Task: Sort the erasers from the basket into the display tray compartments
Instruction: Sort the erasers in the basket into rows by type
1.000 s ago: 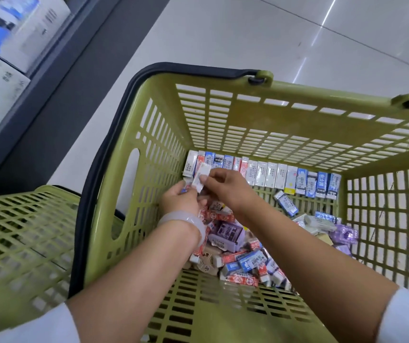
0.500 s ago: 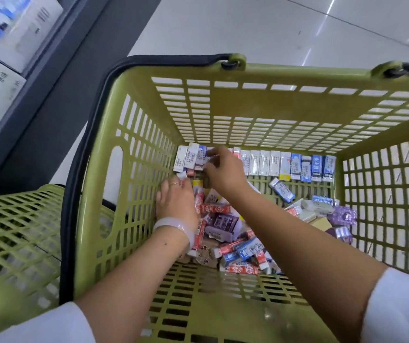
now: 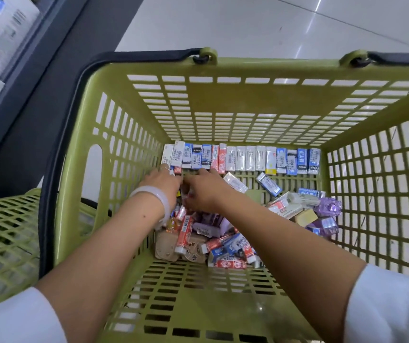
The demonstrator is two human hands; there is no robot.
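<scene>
Where the fingers of both hands meet, just below the left end of the row of erasers (image 3: 242, 158), they curl down into the loose pile (image 3: 213, 233), but blur and the backs of the hands hide the tips, so I cannot tell whether either grasps anything. The left hand (image 3: 161, 181) touches the row's left end; the right hand (image 3: 203, 191) lies just beside it. A pale bangle (image 3: 149, 194) circles the left wrist. The row stands upright against the far wall of the green basket (image 3: 223, 100). Loose erasers lie scattered right of the hands, with purple packets (image 3: 327, 209) near the basket's right wall. Bare slotted floor shows at the basket's near side. A second green basket (image 3: 3, 233) sits left, cut off by the frame.
</scene>
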